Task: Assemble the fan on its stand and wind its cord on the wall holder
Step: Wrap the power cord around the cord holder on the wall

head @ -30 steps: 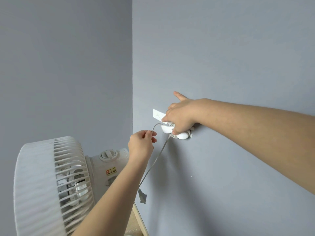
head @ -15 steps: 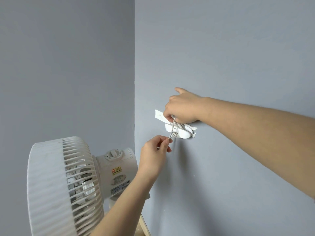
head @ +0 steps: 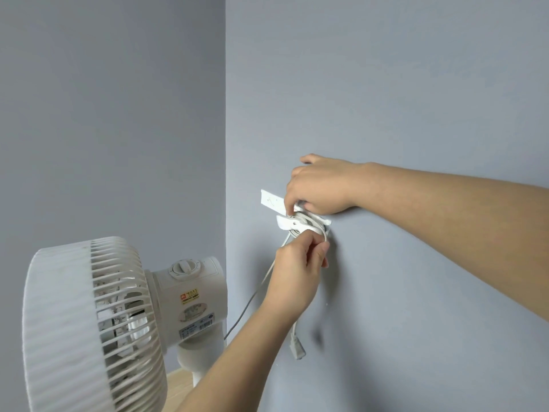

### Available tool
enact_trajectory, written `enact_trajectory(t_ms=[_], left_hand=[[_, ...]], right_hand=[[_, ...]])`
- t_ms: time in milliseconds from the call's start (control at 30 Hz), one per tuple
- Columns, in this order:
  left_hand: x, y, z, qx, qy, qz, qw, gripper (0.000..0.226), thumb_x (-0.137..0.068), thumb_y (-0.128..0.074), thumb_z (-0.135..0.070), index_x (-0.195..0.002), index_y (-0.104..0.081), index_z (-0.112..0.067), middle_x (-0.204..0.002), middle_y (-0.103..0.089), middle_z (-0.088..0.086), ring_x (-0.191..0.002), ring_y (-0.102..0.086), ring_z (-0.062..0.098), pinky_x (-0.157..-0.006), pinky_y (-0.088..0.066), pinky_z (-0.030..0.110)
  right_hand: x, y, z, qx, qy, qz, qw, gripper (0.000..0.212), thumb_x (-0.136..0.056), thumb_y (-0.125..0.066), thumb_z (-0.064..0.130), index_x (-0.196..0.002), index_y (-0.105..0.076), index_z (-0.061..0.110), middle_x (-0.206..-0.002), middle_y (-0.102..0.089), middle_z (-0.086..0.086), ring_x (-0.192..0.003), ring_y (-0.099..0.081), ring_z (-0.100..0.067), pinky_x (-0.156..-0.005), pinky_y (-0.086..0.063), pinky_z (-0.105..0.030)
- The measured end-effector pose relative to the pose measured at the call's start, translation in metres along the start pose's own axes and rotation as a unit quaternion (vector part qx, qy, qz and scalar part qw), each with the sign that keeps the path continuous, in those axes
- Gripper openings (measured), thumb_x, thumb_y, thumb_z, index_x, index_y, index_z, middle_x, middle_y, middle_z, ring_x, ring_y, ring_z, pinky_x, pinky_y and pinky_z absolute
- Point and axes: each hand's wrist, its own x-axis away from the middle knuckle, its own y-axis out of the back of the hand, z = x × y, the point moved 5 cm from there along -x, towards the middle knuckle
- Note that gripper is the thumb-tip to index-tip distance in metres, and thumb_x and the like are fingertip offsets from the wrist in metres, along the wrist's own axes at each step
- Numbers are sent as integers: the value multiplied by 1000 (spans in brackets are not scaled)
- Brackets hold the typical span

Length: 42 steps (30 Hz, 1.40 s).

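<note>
The wall holder (head: pixel 300 223) sits on the grey wall (head: pixel 386 84) just right of the room corner, with the cord (head: pixel 309 224) looped around it. The right hand (head: pixel 319 188) presses on the holder's top, fingers curled onto the coils. The left hand (head: pixel 300 263), directly below, pinches the cord just under the holder. The plug (head: pixel 298 349) dangles beneath the left wrist, beside the wall. The fan (head: pixel 98 322) stands on its stand (head: pixel 193 361) at lower left, near the corner. Bare wall lies open above and to the right.
</note>
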Motion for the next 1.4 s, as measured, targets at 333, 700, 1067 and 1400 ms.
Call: enact_trajectory(t_ms=[333,700,1067,1400], left_hand=[[8,-12,12,-123,-43,14,991,16,-96,-44,-14,-82,-51,-18,-68,-56,-3,-52,-45,11,-52,-40,29],[3,-21,21,-299,-67,-14,952,20,-98,-41,-19,-79,-35,-16,-70,-52,8,-67,-54,39,-53,-26,33],[-2,5,85,-125,224,-27,966,32,-97,-44,-29,-72,-58,-13,-66,-54,0,-58,-47,21,-53,-36,26],[3,28,104,-105,257,-118,953,37,-94,-51,-35,-77,-60,-3,-57,-48,1,-54,-39,23,-52,-32,26]], right_hand=[[-1,1,0,-4,-7,3,1000,25,-87,-54,30,-103,-70,38,-106,-69,16,-111,-54,-10,-111,-26,-42],[-2,-1,-1,11,1,22,1000,32,-81,-69,33,-112,-65,38,-89,-60,15,-109,-57,-13,-110,-27,-43],[1,-5,5,42,1,55,998,40,-88,-48,32,-126,-57,40,-103,-67,8,-115,-53,-14,-114,-20,-46],[-4,-16,7,45,-6,73,996,31,-89,-40,20,-104,-66,28,-107,-63,6,-119,-47,-17,-118,-10,-52]])
